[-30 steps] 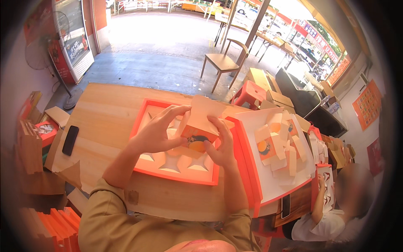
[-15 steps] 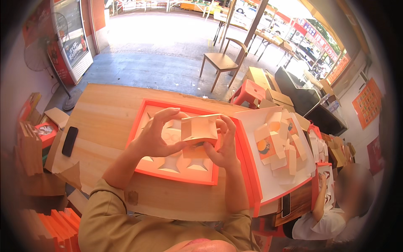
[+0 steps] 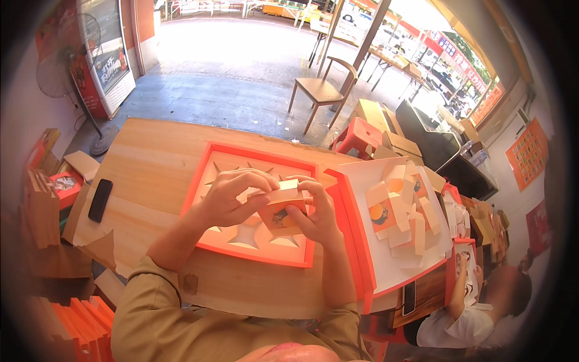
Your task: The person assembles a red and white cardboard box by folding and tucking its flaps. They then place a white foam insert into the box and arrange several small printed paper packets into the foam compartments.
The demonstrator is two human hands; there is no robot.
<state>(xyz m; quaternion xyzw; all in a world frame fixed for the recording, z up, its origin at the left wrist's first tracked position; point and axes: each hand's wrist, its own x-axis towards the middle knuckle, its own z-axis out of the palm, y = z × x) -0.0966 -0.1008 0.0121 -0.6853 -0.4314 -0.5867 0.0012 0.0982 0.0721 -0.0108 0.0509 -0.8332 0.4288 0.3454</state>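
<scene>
Both my hands hold a small folded paper box [image 3: 278, 217] over the middle of the table. An orange panel with a dark printed picture shows on its near side, and its pale top end catches the light. My left hand [image 3: 236, 192] grips its left and upper edge with bent fingers. On the other side my right hand [image 3: 316, 217] presses its thumb against the printed panel, fingers behind. Beneath lies a red-orange gift box [image 3: 253, 258] with a pale insert that has star-shaped openings. Right of it, the white-lined lid [image 3: 386, 282] holds several flattened small cartons [image 3: 405, 208].
A black phone [image 3: 101, 200] rests on the left of the wooden table [image 3: 142, 157]. Cardboard and red boxes [image 3: 66, 184] stack up at the left. Beyond stand a wooden chair [image 3: 319, 90] and red stool [image 3: 359, 136]. Another person [image 3: 458, 323] works at the lower right.
The small box has been turned, so its printed side now faces me and its open hollow no longer shows. My left fingers have come down over its top edge.
</scene>
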